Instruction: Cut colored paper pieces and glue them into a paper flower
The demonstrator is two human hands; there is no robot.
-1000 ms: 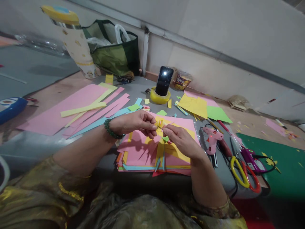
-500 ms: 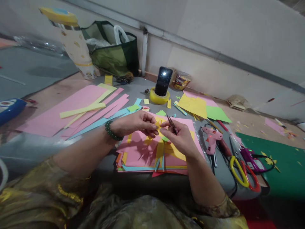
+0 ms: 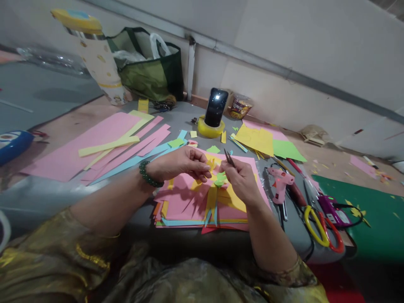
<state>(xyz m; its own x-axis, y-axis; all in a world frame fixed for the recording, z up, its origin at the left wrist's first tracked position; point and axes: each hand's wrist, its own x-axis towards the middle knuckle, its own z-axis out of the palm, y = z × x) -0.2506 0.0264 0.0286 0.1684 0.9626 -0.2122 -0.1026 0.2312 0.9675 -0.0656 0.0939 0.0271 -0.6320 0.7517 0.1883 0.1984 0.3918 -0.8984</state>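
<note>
My left hand [image 3: 186, 163], with a green bead bracelet at the wrist, pinches a yellow paper flower [image 3: 213, 165] above the pink paper stack [image 3: 186, 202]. To its right my right hand [image 3: 241, 179] is closed round dark tweezers [image 3: 229, 158], whose tips point up and away from the flower. Green paper leaves [image 3: 220, 179] lie just below the flower, between the hands. A yellow and blue paper ribbon [image 3: 211, 204] hangs down under them over the stack. The fingers hide part of the flower.
A phone [image 3: 217, 107] stands in a yellow tape roll [image 3: 211, 128] behind the hands. A pink glue gun [image 3: 280, 185] and scissors [image 3: 316, 226] lie right. Paper strips [image 3: 109, 145] are left, near a tumbler [image 3: 97, 59] and green bag [image 3: 151, 75].
My right hand has drawn slightly right, away from the flower, and the tweezers have turned more upright. More of the green leaves shows. My left hand has barely moved.
</note>
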